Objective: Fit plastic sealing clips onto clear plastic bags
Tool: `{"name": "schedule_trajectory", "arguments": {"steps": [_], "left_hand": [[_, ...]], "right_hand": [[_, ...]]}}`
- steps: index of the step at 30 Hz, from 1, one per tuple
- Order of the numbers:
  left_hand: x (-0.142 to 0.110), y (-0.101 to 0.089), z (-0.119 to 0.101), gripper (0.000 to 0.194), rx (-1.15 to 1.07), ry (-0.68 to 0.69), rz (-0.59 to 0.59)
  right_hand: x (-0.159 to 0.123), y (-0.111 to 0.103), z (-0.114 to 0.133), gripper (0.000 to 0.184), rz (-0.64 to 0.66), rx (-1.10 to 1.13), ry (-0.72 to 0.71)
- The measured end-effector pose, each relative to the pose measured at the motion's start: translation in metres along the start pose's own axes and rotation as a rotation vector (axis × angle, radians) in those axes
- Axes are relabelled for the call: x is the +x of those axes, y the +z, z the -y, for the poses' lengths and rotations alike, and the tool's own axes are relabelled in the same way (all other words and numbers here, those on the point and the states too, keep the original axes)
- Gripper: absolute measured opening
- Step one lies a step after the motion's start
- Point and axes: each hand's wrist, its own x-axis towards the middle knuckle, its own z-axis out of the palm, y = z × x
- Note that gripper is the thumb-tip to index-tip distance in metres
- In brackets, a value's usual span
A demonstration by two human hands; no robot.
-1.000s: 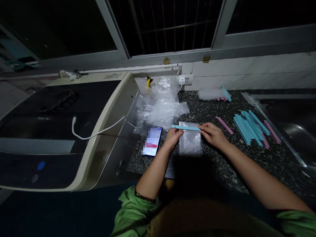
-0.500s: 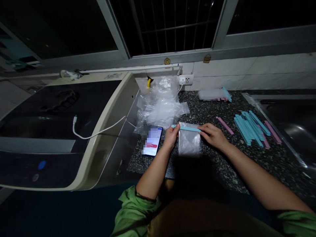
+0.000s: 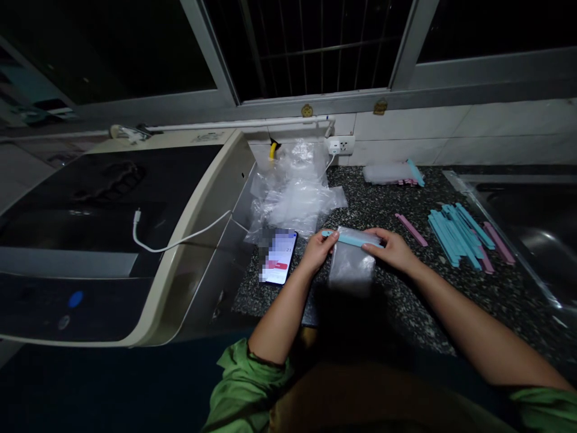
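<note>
My left hand (image 3: 318, 249) pinches the left end of a light blue plastic strip (image 3: 351, 239). At the strip's right end sits my right hand (image 3: 393, 249), gripping it too. The strip lies across the top of a small clear plastic bag (image 3: 350, 264), which hangs below it over the speckled dark countertop (image 3: 396, 294). Both hands hover just above the counter, near its front edge.
A lit phone (image 3: 278, 257) lies left of my hands. Crumpled clear bags (image 3: 293, 192) pile up behind it. Several blue and pink strips (image 3: 460, 231) lie to the right, beside a steel sink (image 3: 532, 222). A white cable (image 3: 180, 237) crosses the washing machine lid (image 3: 99, 240).
Both hands and the strip have shifted slightly right and toward me. The bag now hangs tilted and lifted under the strip.
</note>
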Motion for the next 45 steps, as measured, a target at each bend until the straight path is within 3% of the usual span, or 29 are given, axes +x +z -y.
{"name": "schedule_trajectory", "arguments": {"steps": [10, 17, 23, 30, 39, 45], "left_hand": [[-0.001, 0.002, -0.001, 0.043, -0.003, -0.017, -0.016], [-0.001, 0.005, -0.001, 0.04, 0.011, -0.128, 0.12], [0.001, -0.001, -0.003, 0.031, 0.178, -0.073, 0.094], [0.0, -0.003, -0.006, 0.035, 0.249, -0.053, 0.11], [-0.001, 0.001, -0.01, 0.034, 0.165, 0.061, -0.154], [-0.001, 0.001, -0.012, 0.03, 0.141, 0.033, -0.184]], "right_hand": [[-0.002, 0.0, 0.009, 0.037, 0.08, 0.023, 0.04], [-0.002, 0.003, 0.008, 0.036, -0.016, 0.06, 0.053], [-0.002, 0.004, 0.006, 0.036, 0.016, 0.08, 0.061], [-0.001, 0.005, 0.007, 0.038, 0.065, 0.092, 0.083], [-0.003, 0.005, 0.007, 0.035, 0.112, 0.087, 0.071], [-0.003, 0.006, 0.006, 0.035, 0.123, 0.071, 0.061]]}}
